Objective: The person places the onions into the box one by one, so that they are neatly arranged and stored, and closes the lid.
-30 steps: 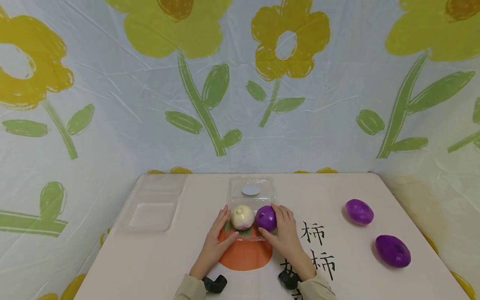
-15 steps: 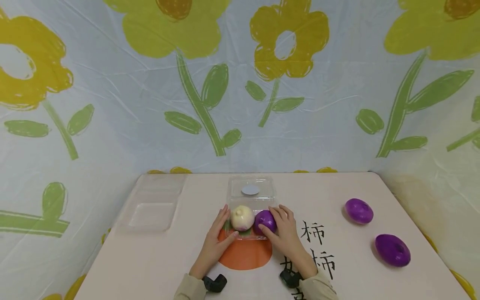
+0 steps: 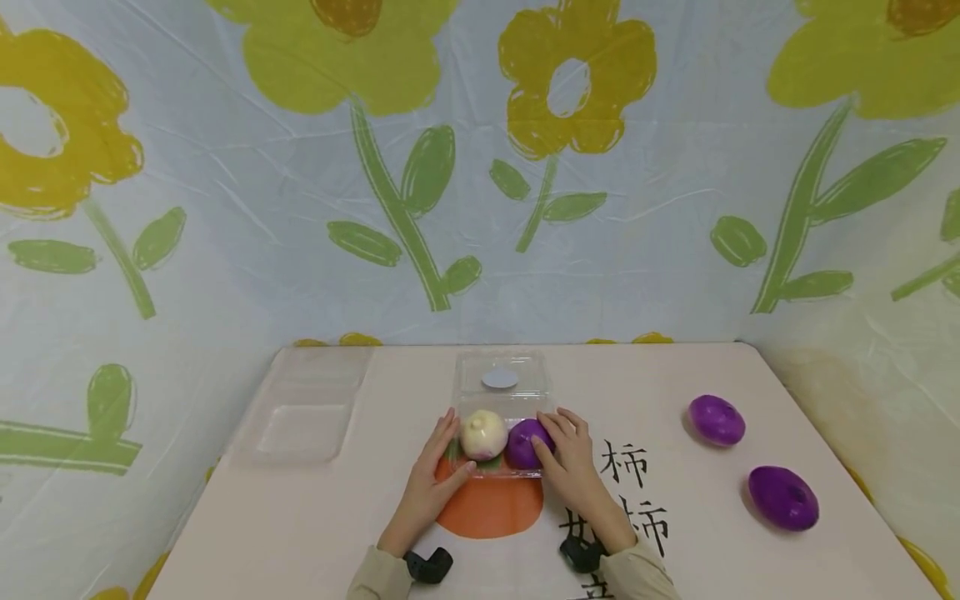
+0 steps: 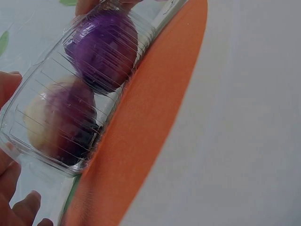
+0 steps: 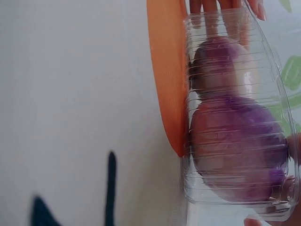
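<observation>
A clear plastic clamshell box [image 3: 517, 408] stands with its lid folded back at the table's centre. In its base sit a pale onion with a purple underside [image 3: 483, 435] on the left and a purple onion [image 3: 527, 442] on the right. My left hand [image 3: 435, 471] holds the box's left end, thumb at the front rim and fingers along the side. My right hand [image 3: 572, 467] grips the purple onion, thumb on its near top and fingers over its right side. Both onions show through the ribbed wall in the wrist views.
Two more purple onions, one farther [image 3: 717, 420] and one nearer [image 3: 783, 498], lie to the right on the table. Another open clear box [image 3: 300, 429] is at the left. Flower-printed cloth [image 3: 480, 167] hangs behind the table's back edge.
My right thumb has moved from the front of the purple onion up onto it, and the onion has shifted slightly nearer and left in the box. My left hand stays put.
</observation>
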The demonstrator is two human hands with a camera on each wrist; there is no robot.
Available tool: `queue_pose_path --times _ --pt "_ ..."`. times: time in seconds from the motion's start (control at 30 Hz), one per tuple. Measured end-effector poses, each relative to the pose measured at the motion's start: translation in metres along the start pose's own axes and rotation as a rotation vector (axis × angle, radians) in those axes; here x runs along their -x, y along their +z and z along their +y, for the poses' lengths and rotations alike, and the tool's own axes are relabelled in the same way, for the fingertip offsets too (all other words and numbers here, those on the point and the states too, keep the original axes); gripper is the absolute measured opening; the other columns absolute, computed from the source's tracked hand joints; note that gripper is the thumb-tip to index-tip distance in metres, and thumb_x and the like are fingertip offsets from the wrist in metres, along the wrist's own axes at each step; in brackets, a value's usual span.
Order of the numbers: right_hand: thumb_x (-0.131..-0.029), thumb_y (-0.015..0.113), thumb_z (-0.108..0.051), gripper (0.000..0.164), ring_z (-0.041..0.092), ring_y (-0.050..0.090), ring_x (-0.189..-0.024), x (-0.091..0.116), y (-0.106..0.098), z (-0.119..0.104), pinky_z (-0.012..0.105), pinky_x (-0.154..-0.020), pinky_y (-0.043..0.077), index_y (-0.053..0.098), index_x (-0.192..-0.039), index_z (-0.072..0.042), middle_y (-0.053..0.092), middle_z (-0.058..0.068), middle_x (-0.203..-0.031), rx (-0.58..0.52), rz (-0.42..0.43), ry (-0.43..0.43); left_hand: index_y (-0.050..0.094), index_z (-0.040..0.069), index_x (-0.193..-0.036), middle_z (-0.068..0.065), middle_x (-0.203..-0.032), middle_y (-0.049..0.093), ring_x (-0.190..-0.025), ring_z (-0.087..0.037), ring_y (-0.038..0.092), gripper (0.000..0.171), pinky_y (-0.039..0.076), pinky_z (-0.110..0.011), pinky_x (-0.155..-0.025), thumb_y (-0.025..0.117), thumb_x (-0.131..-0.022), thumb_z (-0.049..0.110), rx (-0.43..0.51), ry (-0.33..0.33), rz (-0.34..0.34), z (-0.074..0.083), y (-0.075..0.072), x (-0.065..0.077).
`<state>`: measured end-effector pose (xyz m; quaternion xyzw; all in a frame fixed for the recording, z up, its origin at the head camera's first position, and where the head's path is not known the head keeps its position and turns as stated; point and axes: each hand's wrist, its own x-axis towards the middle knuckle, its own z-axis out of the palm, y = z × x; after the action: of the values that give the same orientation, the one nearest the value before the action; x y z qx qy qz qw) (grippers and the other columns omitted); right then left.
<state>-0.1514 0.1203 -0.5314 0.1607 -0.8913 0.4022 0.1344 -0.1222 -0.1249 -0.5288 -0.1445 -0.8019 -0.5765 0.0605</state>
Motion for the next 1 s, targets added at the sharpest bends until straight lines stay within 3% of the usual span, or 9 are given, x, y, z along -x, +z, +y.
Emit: queue_pose_path --times 0.13,0.37,0.43,0.6,0.77,1.0 --pt "-0.095 0.063 -0.016 0.043 0.041 0.029 -0.136 0.0 -0.001 0.002 0.07 -0.104 0.023 0.058 -0.131 0.006 0.059 0.018 -0.129 -0.037 0.003 0.011 0.039 0.008 -0.152 -0.012 -0.161 0.027 -0.15 -0.037 0.015 0.069 0.015 -0.061 -0.116 0.072 -0.091 0.016 -0.001 -0.007 -0.003 0.001 -0.001 0.0" --pt "-0.094 0.067 -0.015 0.038 0.035 0.036 -0.134 0.001 -0.007 0.006 0.068 -0.106 0.029 0.061 -0.13 -0.003 0.057 0.014 -0.134 -0.191 0.041 0.067 0.038 0.007 -0.152 -0.002 -0.162 0.025 -0.151 -0.03 0.014 0.072 0.014 -0.06 -0.117 0.073 -0.091 0.019 -0.035 -0.011 0.012 -0.038 0.008 -0.004" --pt "-0.096 0.065 -0.013 0.037 0.031 0.039 -0.134 0.0 -0.008 0.008 0.065 -0.108 0.03 0.06 -0.131 -0.004 0.055 0.013 -0.137 -0.268 0.068 0.101 0.039 0.006 -0.152 -0.006 -0.162 0.026 -0.15 -0.032 0.014 0.072 0.014 -0.063 -0.116 0.074 -0.09 0.014 -0.027 -0.009 0.021 -0.039 0.008 -0.004" --pt "-0.098 0.059 -0.002 0.039 0.032 0.045 -0.133 -0.002 -0.011 0.017 0.036 -0.114 0.034 0.051 -0.137 0.001 0.051 0.023 -0.138 -0.537 0.132 0.136 0.04 0.013 -0.153 0.001 -0.162 0.026 -0.151 -0.027 0.015 0.071 0.015 -0.061 -0.117 0.074 -0.09 0.021 -0.031 -0.002 0.006 -0.039 0.006 -0.003" --pt "-0.102 0.052 -0.003 0.044 0.036 0.042 -0.133 -0.002 -0.012 0.023 0.015 -0.102 0.041 0.039 -0.144 0.005 0.039 0.03 -0.146 -0.786 0.103 0.214 0.04 0.016 -0.153 0.004 -0.162 0.025 -0.151 -0.026 0.014 0.072 0.015 -0.059 -0.117 0.074 -0.091 0.027 -0.023 0.019 -0.004 -0.042 0.005 -0.001" --pt "-0.106 0.047 -0.015 0.058 0.031 0.022 -0.148 -0.002 -0.007 0.034 0.015 -0.108 0.032 0.019 -0.155 -0.001 0.024 0.018 -0.161 -1.011 -0.019 0.332 0.04 0.007 -0.151 -0.006 -0.162 0.027 -0.15 -0.032 0.015 0.071 0.016 -0.061 -0.116 0.074 -0.09 0.014 -0.023 0.017 0.012 -0.035 0.006 -0.002"
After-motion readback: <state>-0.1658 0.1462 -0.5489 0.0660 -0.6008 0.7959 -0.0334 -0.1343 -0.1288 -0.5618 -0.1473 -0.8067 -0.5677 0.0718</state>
